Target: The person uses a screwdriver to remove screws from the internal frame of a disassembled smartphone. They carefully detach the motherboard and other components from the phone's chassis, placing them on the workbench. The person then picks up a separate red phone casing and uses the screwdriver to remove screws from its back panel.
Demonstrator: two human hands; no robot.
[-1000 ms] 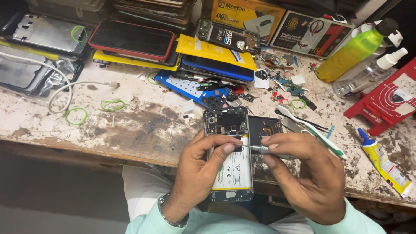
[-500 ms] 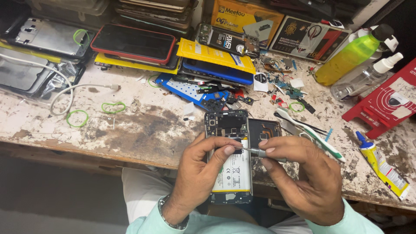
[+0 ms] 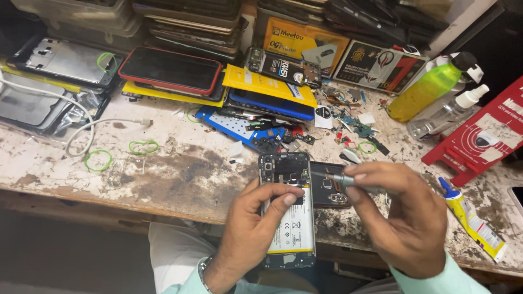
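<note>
Over the workbench [image 3: 163, 174], left hand [image 3: 248, 234] clasps opened phone [image 3: 287, 218]; right hand [image 3: 406, 220] pinches screwdriver [image 3: 340, 178].

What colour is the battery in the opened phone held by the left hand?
White with a yellow bottom strip: battery in the opened phone, head view.

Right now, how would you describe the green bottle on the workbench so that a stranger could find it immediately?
Look at the stained workbench and go to its far right corner, beside the red card. There the green bottle leans, filled with yellow-green liquid and closed by a dark cap. The clear spray bottle next to it is colourless with a white nozzle, so colour alone separates them.
</note>
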